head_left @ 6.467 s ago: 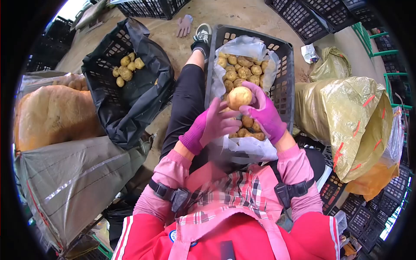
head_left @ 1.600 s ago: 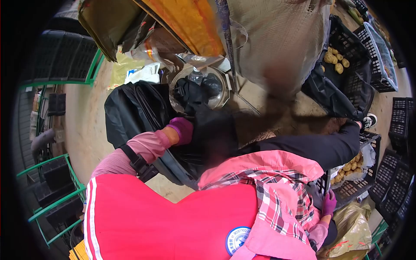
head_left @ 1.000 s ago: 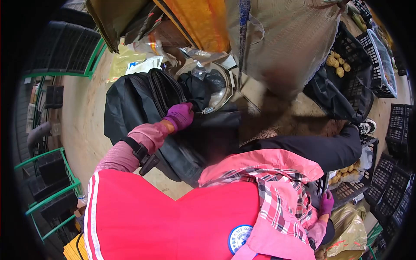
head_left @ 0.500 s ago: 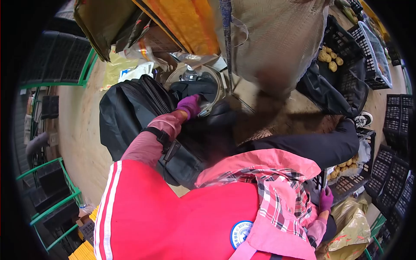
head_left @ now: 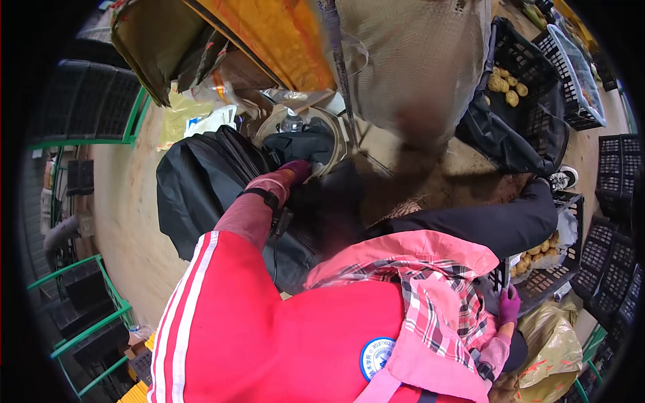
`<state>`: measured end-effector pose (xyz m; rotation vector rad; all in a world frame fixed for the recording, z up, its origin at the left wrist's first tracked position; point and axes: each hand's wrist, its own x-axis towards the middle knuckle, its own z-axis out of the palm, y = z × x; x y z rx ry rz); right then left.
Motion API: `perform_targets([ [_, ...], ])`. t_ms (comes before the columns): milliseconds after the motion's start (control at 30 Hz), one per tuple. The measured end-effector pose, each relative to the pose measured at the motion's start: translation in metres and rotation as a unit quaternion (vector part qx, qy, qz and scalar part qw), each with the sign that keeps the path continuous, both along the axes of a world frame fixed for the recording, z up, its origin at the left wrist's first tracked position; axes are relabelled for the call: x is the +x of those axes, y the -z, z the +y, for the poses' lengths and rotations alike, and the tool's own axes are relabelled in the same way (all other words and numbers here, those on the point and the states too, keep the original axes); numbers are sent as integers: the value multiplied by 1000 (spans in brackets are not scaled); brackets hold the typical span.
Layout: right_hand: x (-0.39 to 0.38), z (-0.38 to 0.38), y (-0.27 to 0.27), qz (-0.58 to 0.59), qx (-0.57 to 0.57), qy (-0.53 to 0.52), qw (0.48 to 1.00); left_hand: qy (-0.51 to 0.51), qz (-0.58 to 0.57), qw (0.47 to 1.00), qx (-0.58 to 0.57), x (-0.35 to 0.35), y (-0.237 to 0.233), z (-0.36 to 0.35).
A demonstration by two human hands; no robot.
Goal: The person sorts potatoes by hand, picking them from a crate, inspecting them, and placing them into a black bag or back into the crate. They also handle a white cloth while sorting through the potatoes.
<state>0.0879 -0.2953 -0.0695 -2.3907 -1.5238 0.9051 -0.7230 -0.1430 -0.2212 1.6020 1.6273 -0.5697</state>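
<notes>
My left hand point(head_left: 295, 170), in a purple glove, reaches to the black fabric at the mouth of a round tub point(head_left: 341, 138). Its fingers are mostly hidden against the dark material. Under the left forearm lies a large black bag point(head_left: 195, 181). A clear plastic bottle point(head_left: 291, 121) and a black cloth point(head_left: 295, 146) are in the tub. At the right, my right hand point(head_left: 509, 307), also purple-gloved, is closed at the near edge of a black crate point(head_left: 537, 285). Potatoes point(head_left: 535, 256) and some clear plastic lie in that crate.
Another black crate point(head_left: 537, 111), lined with black sheeting, holds several potatoes point(head_left: 504, 86) at the upper right. A large translucent sack point(head_left: 416, 60) hangs ahead beside a dark pole point(head_left: 339, 67). Stacked crates point(head_left: 617, 181) stand at far right; green-framed racks point(head_left: 80, 295) stand at left.
My left hand has dipped a little lower and deeper into the black fabric, so less of the glove shows. My right hand stays at the crate edge. The view has shifted slightly.
</notes>
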Motion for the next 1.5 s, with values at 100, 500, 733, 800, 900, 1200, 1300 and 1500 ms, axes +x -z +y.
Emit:
perform_targets([
  [100,-2,-1,0,24,-3,20,1000,-52,-61,995,55,0,-11,-9],
  [500,-37,9,-35,-5,-18,35,999,34,-112,993,-2,-54,12,19],
  [733,-19,4,-10,25,-11,15,1000,-86,14,992,95,-45,-23,-17],
  [800,-11,3,-9,18,16,-4,1000,-57,32,985,159,17,-157,-31],
  [900,-4,7,-3,46,13,-1,999,2,16,975,223,35,-242,-68],
  [1200,6,25,-19,89,-39,-55,994,29,-214,866,451,183,-250,-76],
  [1300,54,39,-22,37,54,59,996,-53,-437,806,395,289,-259,-30],
  [1500,94,38,-7,-12,56,152,987,174,-590,741,269,470,-305,38],
])
